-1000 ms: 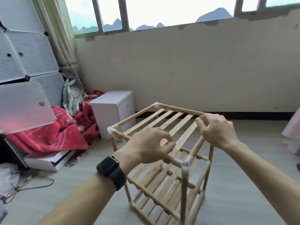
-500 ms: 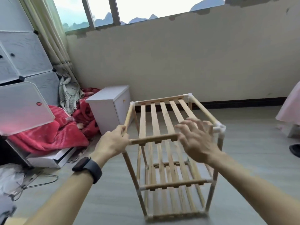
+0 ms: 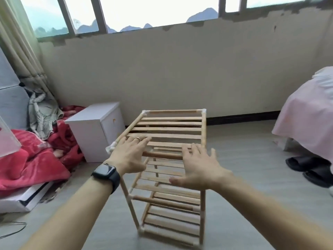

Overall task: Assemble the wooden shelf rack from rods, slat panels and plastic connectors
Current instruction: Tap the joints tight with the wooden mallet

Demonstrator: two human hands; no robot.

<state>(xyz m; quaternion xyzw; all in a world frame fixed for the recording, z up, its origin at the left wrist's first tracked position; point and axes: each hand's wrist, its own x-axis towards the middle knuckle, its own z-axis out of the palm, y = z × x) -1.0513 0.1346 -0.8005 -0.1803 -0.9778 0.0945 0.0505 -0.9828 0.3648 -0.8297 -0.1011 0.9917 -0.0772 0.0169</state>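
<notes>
**On the Floor's Middle, a Rack Under Two Flat Hands**

Toward the near edge of the floor (image 3: 252, 186), a thin dark cable (image 3: 12, 230) loops at the left corner. The wooden shelf rack (image 3: 167, 129) stands upright at mid-floor, its three slatted tiers joined at the corners by white plastic connectors (image 3: 110, 148).

The left hand (image 3: 128, 156), with a dark watch (image 3: 106, 173) on its wrist, lies over the near-left corner of the top tier. Its fingers are straight and spread across the slats and grip nothing. The right hand (image 3: 200, 168) is over the near rail with its fingers splayed wide, also holding nothing. Whether its palm touches the wood cannot be told.

On the left side of the floor, a red blanket (image 3: 30, 159) is heaped over a flat white box (image 3: 23, 197). Beyond it a white cabinet (image 3: 97, 130) stands just beside the rack's left side, with only a narrow gap between them. On the right, bare floor runs from the rack to a pair of black slippers (image 3: 310, 168) under pink-covered furniture (image 3: 306, 120), well apart from the rack.

Past the rack's far rail, open floor reaches the wall (image 3: 180, 69). A grey cloth (image 3: 42, 112) and a curtain (image 3: 18, 42) fill the far-left corner.
</notes>
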